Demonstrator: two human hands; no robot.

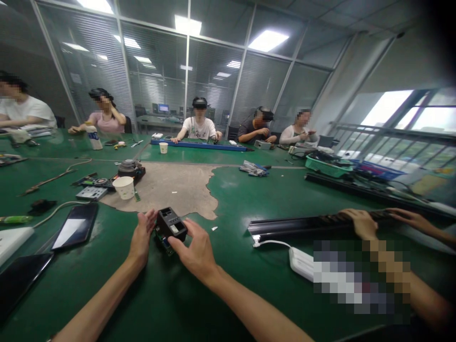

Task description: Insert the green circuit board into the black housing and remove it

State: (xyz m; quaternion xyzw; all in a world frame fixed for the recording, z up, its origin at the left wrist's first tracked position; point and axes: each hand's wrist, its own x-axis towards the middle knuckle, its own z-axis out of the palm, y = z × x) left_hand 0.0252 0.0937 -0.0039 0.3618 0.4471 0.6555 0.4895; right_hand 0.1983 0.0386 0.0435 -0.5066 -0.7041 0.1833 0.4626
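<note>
A small black box-shaped device with a circuit board along its lower left side is between my hands, just above the green table. My right hand grips its right side, thumb near the front edge and fingers behind. On the left, my left hand is upright beside the device, its fingertips at the upper left edge; the fingers are held together and the palm faces the device. The underside of the device is hidden.
Paper cup and electronic parts stand beyond my left hand. Phones lie left. At right, another person's hands touch a long black bar, near a white power bank. People sit across the table.
</note>
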